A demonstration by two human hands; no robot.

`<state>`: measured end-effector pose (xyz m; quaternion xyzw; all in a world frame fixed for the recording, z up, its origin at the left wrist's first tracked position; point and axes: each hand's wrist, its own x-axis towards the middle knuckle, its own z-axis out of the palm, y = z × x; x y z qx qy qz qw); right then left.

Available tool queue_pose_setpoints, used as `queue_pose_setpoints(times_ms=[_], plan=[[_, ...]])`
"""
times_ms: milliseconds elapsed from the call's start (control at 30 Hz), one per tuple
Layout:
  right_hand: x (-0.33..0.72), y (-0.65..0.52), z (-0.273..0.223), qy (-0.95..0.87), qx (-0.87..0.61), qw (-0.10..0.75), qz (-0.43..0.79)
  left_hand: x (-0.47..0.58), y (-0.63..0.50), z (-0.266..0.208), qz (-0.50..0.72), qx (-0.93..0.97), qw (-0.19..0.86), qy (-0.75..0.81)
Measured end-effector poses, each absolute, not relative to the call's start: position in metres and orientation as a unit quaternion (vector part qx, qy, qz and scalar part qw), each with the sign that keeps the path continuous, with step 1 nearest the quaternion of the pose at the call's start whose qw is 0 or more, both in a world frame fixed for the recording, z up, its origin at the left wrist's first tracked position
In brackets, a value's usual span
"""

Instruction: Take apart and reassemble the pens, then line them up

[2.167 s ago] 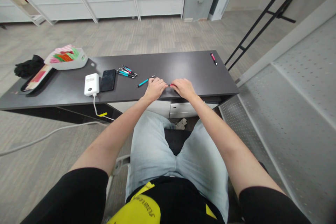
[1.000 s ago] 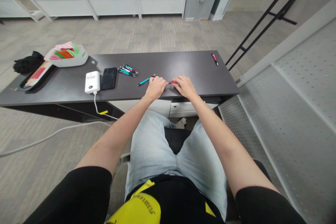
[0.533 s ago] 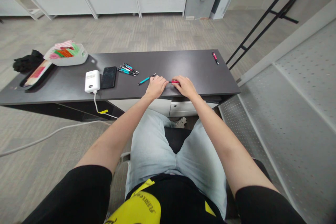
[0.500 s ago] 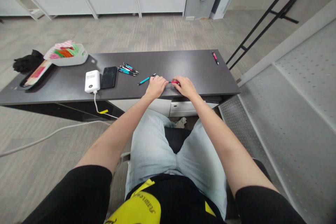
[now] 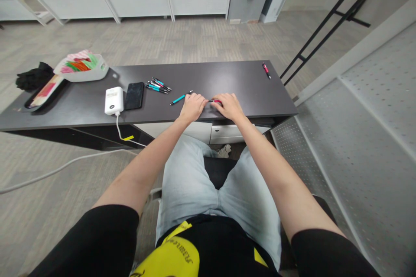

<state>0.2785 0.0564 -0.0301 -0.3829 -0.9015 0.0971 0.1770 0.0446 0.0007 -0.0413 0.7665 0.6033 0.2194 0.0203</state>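
The red pen (image 5: 216,101) was held crosswise between the two hands, near the front edge of the desk (image 5: 221,78): the left hand (image 5: 194,107) pinched its dark end, and the right hand (image 5: 230,106) gripped its red body, curled fingers hiding part of it. Reckoned from that pen, the blue pen (image 5: 178,99) lay at nine o'clock, just beside the left hand and the closest obstacle to it. At ten sat the pile of pens (image 5: 157,86); at nine, farther off, the phone (image 5: 134,96) and the charger (image 5: 114,101), whose cable (image 5: 118,125) dropped over the front edge. Well beyond, between nine and ten, were the basket (image 5: 85,77), tray (image 5: 58,91) and black bundle (image 5: 35,77). A second red pen (image 5: 266,71) lay at two o'clock. The shirt (image 5: 224,242) bore a yellow print (image 5: 165,264) with dark script, too unclear to read; the charger's label (image 5: 112,94) was too faint.
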Motion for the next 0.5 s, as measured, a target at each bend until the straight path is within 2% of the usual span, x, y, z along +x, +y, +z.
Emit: queue_pose_setpoints(times_ms=[500], plan=[[0.2776, 0.0584, -0.0326, -0.88, -0.427, 0.186, 0.09, 0.0447, 0.0004, -0.0355, 0.227, 0.748, 0.059, 0.621]])
